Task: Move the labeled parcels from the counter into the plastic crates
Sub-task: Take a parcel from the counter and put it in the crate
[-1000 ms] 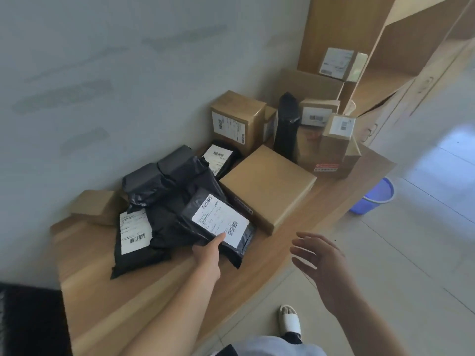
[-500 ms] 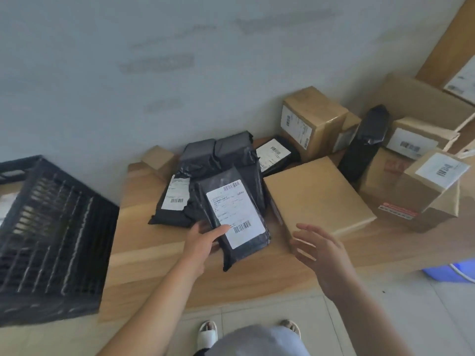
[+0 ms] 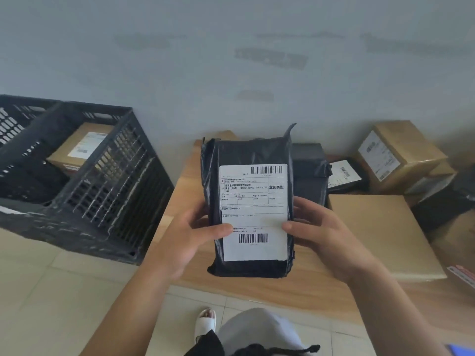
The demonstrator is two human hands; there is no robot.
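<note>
A black plastic mailer parcel (image 3: pixel 253 152) with a white barcode label is held upright above the wooden counter (image 3: pixel 303 281). My left hand (image 3: pixel 190 237) grips its left edge, thumb on the label. My right hand (image 3: pixel 318 235) grips its right edge, thumb on the label too. A black plastic crate (image 3: pixel 108 191) stands on the floor to the left, with a labeled cardboard box (image 3: pixel 82 147) inside. More parcels stay on the counter: black mailers (image 3: pixel 341 173) behind the held one, a flat brown box (image 3: pixel 380 232) and a labeled carton (image 3: pixel 395 152) at the right.
A second black crate (image 3: pixel 15 119) sits behind the first at the far left. The pale wall runs just behind the counter. Tiled floor (image 3: pixel 64 299) lies in front, with my sandalled foot (image 3: pixel 205 322) near the counter's front edge.
The black mailer has been lifted off the pile and turned upright. My right hand has come in and taken hold of its right edge. The view has swung left toward the crates.
</note>
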